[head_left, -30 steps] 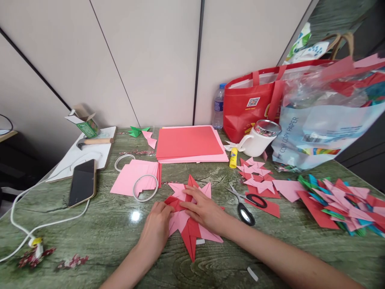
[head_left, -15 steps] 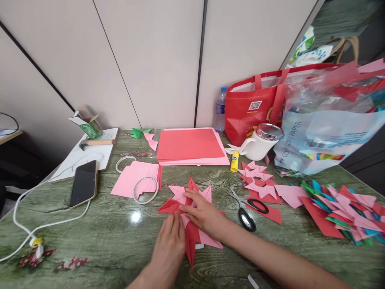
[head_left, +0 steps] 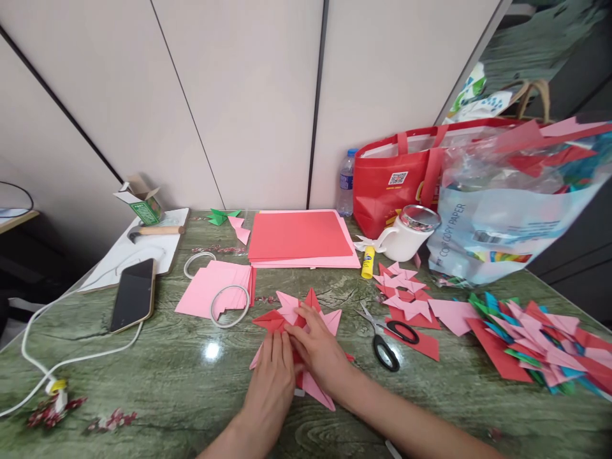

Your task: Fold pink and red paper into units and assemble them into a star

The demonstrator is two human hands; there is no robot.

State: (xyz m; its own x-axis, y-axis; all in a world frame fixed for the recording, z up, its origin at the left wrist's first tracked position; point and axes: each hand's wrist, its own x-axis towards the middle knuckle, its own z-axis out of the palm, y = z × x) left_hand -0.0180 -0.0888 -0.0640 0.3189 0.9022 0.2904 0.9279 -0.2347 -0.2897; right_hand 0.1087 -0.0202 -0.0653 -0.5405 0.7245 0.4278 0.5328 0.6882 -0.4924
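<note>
On the green table in front of me lies a folded paper star [head_left: 331, 320] with alternating red and pink points. My left hand [head_left: 271, 377] is closed at its lower left side, fingers held together on the paper and thumb hidden. Over the star's middle, my right hand [head_left: 319, 347] lies open with its fingers stretched out, pressing the paper. Both hands cover much of the centre and lower left of the star. Black-handled scissors [head_left: 385, 347] rest to the right of my right hand.
Pink squares [head_left: 203, 288] and white rings [head_left: 229, 306] lie left of the star. Red sheets [head_left: 301, 234] are stacked behind it. A glue stick [head_left: 368, 262], white mug [head_left: 406, 239], red bag [head_left: 382, 185] and folded paper pile [head_left: 540, 344] stand or lie right. A phone [head_left: 134, 294] lies left.
The star has turned under my hands, and its long red lower point is no longer visible. My left hand has shifted slightly. The whole view has tilted a little.
</note>
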